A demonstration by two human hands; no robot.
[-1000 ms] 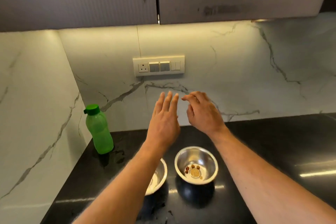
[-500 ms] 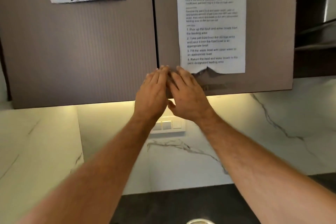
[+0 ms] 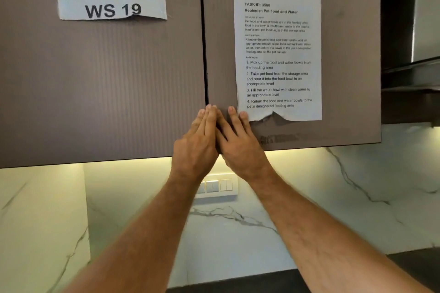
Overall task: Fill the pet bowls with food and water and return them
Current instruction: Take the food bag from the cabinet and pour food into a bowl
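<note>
Hands, left hand [image 3: 197, 147] and right hand [image 3: 240, 147], lie flat, fingers extended, against ribbed brown cabinet doors [image 3: 119, 78].

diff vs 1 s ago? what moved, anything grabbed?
Both hands rose from above the bowls on the counter to the wall cabinet. The left hand and right hand now lie flat, fingers extended, at the seam between the doors, near the bottom edge. Nothing visibly grasped; doors look shut. The view tilted up, so bowls and green bottle left the frame. Task sheet and WS 19 label unchanged since 0.5 s ago.
</note>
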